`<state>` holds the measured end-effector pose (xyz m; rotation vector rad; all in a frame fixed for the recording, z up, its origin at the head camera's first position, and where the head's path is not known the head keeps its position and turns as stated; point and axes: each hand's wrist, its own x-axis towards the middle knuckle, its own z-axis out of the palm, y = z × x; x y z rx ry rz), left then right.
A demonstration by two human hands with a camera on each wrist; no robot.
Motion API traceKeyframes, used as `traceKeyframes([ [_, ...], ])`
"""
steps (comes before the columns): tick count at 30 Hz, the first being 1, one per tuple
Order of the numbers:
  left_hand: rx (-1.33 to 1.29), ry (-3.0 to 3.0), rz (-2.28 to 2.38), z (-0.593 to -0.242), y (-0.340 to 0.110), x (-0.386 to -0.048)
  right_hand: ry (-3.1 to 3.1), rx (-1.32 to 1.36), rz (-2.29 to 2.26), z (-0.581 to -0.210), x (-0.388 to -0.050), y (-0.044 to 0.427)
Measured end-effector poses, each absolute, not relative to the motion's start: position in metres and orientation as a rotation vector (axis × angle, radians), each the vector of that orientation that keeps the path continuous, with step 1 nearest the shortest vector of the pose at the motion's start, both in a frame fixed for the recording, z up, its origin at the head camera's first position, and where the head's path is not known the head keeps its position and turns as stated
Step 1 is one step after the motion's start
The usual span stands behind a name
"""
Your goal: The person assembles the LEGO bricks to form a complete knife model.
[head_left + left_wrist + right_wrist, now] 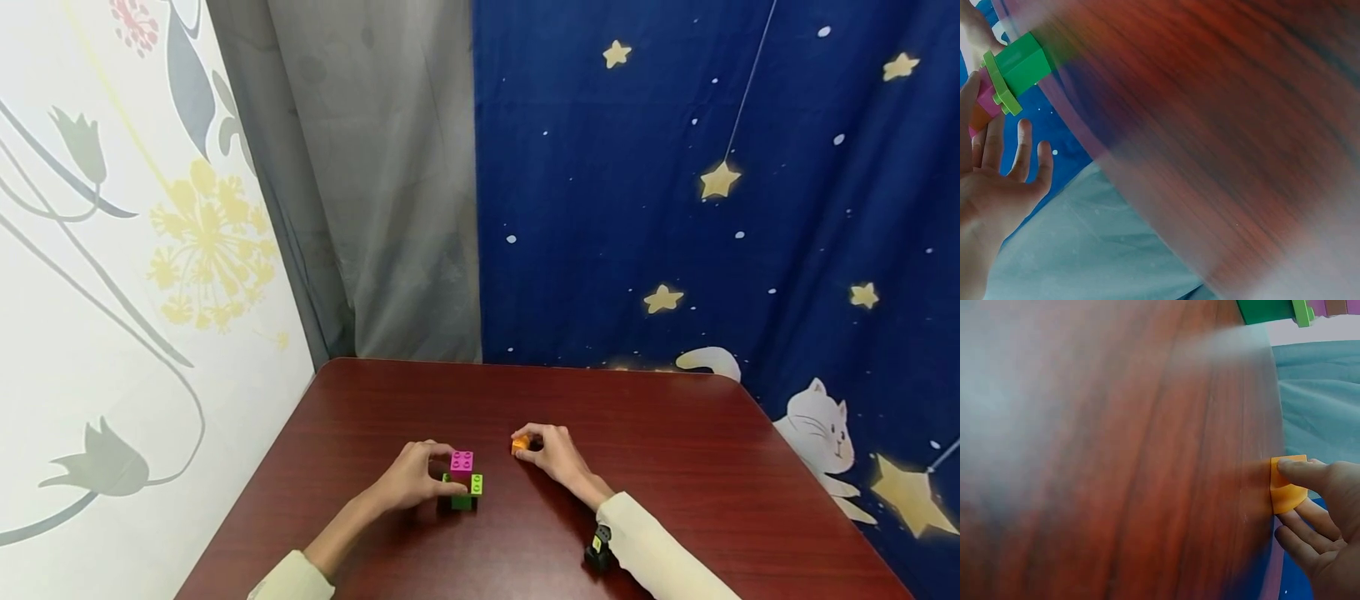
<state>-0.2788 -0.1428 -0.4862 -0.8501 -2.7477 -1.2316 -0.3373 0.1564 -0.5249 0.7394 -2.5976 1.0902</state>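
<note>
A small stack of toy building blocks (462, 460) stands upright on the table, left of centre. Its bottom block is dark green (1022, 64), with a flat lime-green piece (1001, 84) over it and pink and brownish blocks above. My left hand (408, 477) holds the upper part of the stack from the left, thumb on the near side and fingers on the far side. To the right and a little farther back, my right hand (553, 454) pinches a yellow-orange block (1289, 484) with a curved side between thumb and fingers, at the tabletop.
The dark red wood-grain table (420, 396) has rounded far corners. A grey curtain (405, 183) and a blue starry curtain (600, 208) hang behind it. A floral white wall (247, 400) stands on the left. A small black device (597, 550) is beside the right sleeve.
</note>
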Motion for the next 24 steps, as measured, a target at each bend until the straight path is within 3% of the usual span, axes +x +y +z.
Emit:
traceKeyframes([
  [11,-0.845,-2.767,-1.204,-0.486,-0.143,-0.279,-2.597,0.798,1.071,-0.522,-0.325,0.154],
  [24,-0.903,-2.712,-1.229,-0.486,-0.143,-0.281,-2.531,0.866,1.166,-0.489,-0.306,0.144],
])
